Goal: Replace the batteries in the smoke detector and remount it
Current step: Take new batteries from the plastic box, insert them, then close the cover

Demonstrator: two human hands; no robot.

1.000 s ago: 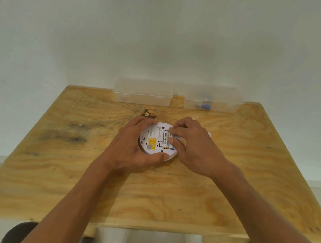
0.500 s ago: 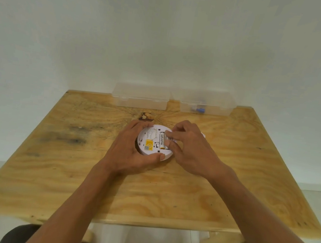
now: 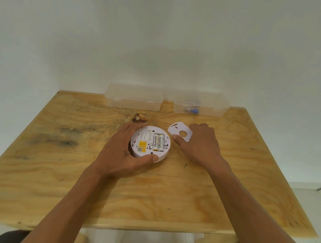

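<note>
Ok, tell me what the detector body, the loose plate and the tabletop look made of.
Smoke detector: white moulded plastic, matte, judging by its small clips and slots.
Mounting plate: thin white sheet with clean cut-outs, probably plastic too.
Table: wood, likely plywood, with swirling grain, a knot and dark stains; a slight sheen suggests varnish.

**Two clear boxes at the back of a plywood table**

Beyond both hands, a wooden table (image 3: 51, 169) runs to a white wall (image 3: 164, 42). Against that wall sit two clear plastic boxes: one (image 3: 133, 97) past the left hand, the other (image 3: 201, 103) past the right, with small blue bits inside. A dark knot (image 3: 139, 117) marks the wood just beyond the left hand.
</note>
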